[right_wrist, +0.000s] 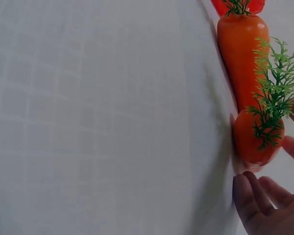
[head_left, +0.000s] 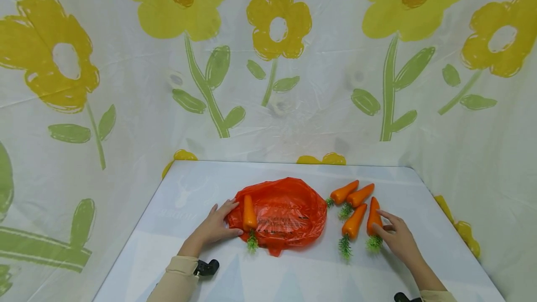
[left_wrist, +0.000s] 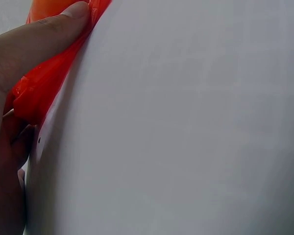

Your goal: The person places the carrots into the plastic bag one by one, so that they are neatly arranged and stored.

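A crinkled red plastic bag (head_left: 289,218) lies spread on the table, with one orange toy carrot (head_left: 249,213) on its left part, green leaves toward me. My left hand (head_left: 218,223) grips the bag's left edge; in the left wrist view the thumb (left_wrist: 54,35) lies over the red film and the other fingers are behind it. At the right, my right hand (head_left: 396,236) is around the near end of the rightmost carrot (head_left: 373,216), fingers loosely spread beside it. In the right wrist view, one fingertip (right_wrist: 293,147) is right at that carrot's orange end, below its leaves.
Left of that carrot lie three more: a near one (head_left: 354,223), a back one (head_left: 344,193) close to the bag, and another (head_left: 361,195) beside it. The white table (head_left: 209,274) ends at a flowered curtain (head_left: 293,125) at the back and sides.
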